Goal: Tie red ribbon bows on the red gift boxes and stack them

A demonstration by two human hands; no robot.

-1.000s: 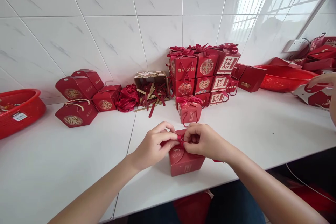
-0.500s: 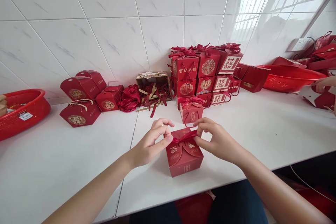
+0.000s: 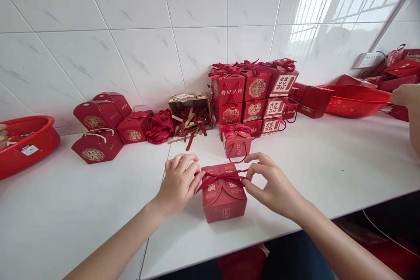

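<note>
A red gift box (image 3: 224,203) with gold print and curved closing flaps stands upright on the white table in front of me. Across its top runs a dark red ribbon (image 3: 223,176), crossed or looped at the middle. My left hand (image 3: 179,181) is closed in a pinch on the ribbon at the box's left edge. On the right side, my right hand (image 3: 267,183) pinches the ribbon between thumb and finger. Just behind stands a smaller red box (image 3: 238,142) with a ribbon on top and a cord handle.
Stacked red boxes (image 3: 257,89) stand against the tiled wall. Left of them are an open carton (image 3: 187,104) of ribbon strips, a red ribbon bundle (image 3: 160,127) and several more boxes (image 3: 98,146). Red plastic baskets (image 3: 42,138) flank both sides. Another person's hand (image 3: 405,100) shows at far right.
My left hand has drawn the ribbon outward to the left, and the crossing on top looks flatter and tighter. The other person's hand has moved up.
</note>
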